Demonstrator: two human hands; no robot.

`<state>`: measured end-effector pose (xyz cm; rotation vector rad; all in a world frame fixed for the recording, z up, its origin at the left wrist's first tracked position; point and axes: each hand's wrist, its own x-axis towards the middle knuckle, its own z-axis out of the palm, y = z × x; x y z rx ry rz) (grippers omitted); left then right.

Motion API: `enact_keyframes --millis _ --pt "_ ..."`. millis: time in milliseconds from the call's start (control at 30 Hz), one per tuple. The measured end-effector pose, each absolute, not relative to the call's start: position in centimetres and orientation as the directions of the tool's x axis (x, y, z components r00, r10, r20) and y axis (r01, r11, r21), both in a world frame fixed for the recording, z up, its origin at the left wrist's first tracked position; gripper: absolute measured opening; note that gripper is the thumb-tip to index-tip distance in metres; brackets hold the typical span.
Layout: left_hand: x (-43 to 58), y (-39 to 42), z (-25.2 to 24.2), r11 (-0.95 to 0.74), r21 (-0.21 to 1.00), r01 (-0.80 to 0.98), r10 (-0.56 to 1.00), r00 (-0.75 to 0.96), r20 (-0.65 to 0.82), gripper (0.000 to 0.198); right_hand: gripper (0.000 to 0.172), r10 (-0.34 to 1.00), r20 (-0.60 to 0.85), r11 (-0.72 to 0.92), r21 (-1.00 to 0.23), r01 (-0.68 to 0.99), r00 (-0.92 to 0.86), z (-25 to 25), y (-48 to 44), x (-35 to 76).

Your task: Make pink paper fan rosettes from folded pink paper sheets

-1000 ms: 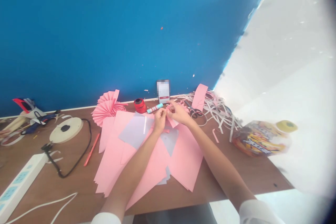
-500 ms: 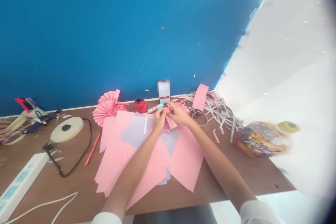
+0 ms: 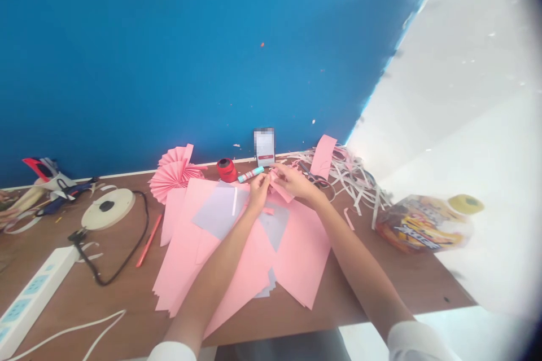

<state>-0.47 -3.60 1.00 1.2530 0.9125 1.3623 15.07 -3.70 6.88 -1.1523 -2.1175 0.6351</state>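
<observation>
Pink paper [image 3: 282, 193], seemingly one folded piece, is pinched in two hands [image 3: 296, 183].

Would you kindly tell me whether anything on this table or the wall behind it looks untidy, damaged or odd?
Two things stand out. A loose tangle of pale paper strips sprawls over the far right of the table, untidy beside the flat pink sheets. The blue wall has small pale specks, possibly chipped paint.

On the bench [image 3: 423, 285], the paper sheets [image 3: 302, 254] lie in the middle. The pen [image 3: 149, 241] is at their left, and the power strip [image 3: 29, 296] is farther left. Behind the sheets is the phone [image 3: 265, 152], near the wall [image 3: 212, 39]. At the right are paper strips [image 3: 349, 172], then a bottle [image 3: 423, 223].
</observation>
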Motion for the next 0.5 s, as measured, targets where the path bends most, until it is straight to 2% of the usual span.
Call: enact_keyframes --millis 133,233,500 --pt "-0.4 -3.5 0.8 -0.197 0.972 -0.125 0.971 0.113 0.211 0.031 0.039 0.845 0.284 0.526 -0.603 0.6 -0.454 7.3 -3.5 16.6" --pt "-0.3 -3.5 0.7 -0.195 0.973 -0.126 0.965 0.151 0.213 0.029 0.033 0.827 0.323 0.56 -0.54 0.628 -0.46 7.7 -3.4 17.1" --pt "-0.4 -3.6 1.0 -0.16 0.973 -0.164 0.98 0.09 0.176 0.033 0.016 0.731 0.494 0.635 -0.241 0.734 -0.471 8.7 -4.1 15.5"
